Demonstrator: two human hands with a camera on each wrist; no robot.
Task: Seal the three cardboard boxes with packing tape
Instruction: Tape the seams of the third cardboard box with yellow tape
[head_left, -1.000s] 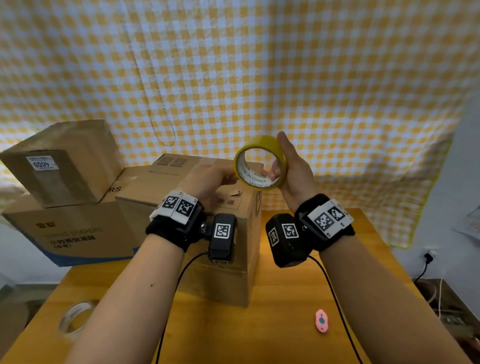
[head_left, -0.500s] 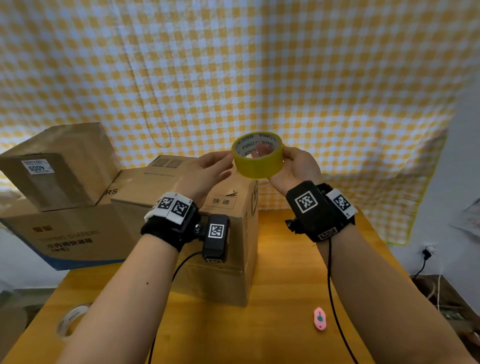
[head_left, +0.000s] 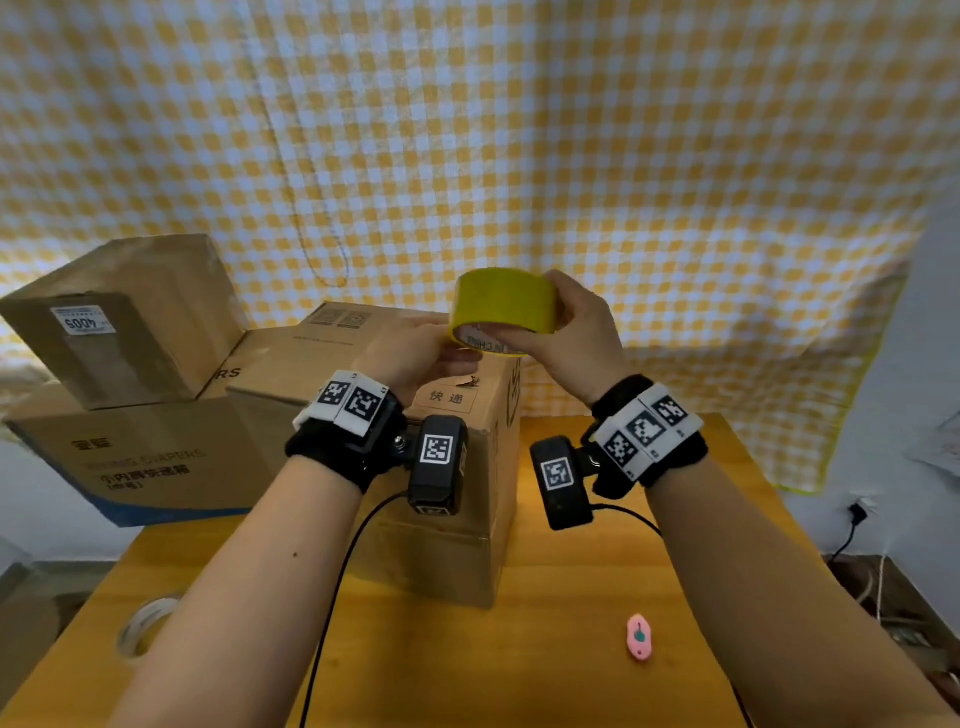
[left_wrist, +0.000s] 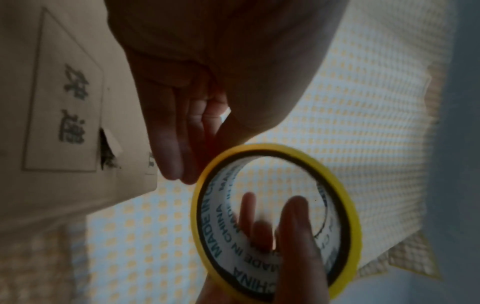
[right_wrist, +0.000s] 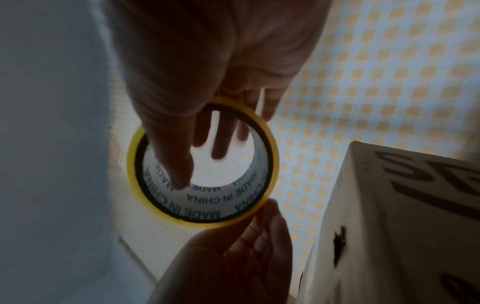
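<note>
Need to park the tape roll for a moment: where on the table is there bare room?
Bare wood lies right of the front cardboard box, between it and the table's right edge, behind the pink cutter. The near strip between both forearms is also bare, apart from the wrist cables. The left side is crowded: stacked boxes behind, and a clear tape roll at the near-left edge.

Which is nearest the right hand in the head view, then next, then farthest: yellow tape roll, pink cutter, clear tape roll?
1. Yellow tape roll, held in the right hand.
2. Pink cutter, on the table below that hand.
3. Clear tape roll, at the table's far left edge.
</note>
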